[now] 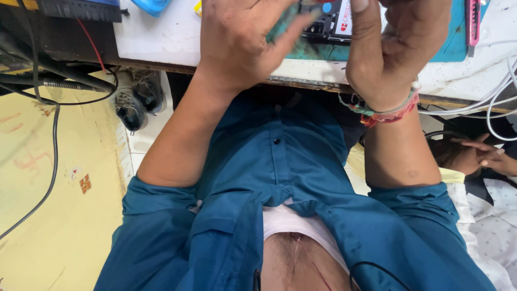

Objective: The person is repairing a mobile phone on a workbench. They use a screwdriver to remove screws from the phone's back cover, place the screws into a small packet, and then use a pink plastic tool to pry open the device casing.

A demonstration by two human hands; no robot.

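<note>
We look down on our 2 hands, raised close to the camera above the edge of a white worktable (161, 40). Our left hand (242, 43) has its fingers curled around a small teal-green piece (283, 24), maybe a cloth or a pad; we cannot tell exactly what it is, because most of it is hidden by the fingers. Our right hand (393, 48) stands just beside the left one, with the thumb pointing up, and the 2 hands are near each other but with a narrow gap between them. We cannot tell if the right hand grips something, since its fingertips are cut by the top edge.

Between and behind the hands lies a dark electronic device (328, 24) on a teal cutting mat (452, 48). To the right of the right hand there is a pink utility knife (474, 21) on the mat, and further right some white cables (495, 102) hang over the table edge. On the right wrist we wear coloured thread bracelets (388, 110).

Below the left hand, under the table, stands a pair of grey sneakers (137, 99), and black cables (54, 108) run over the yellow floor (59, 215). At the far right, below the right forearm, another person's hands (479, 156) rest together.
</note>
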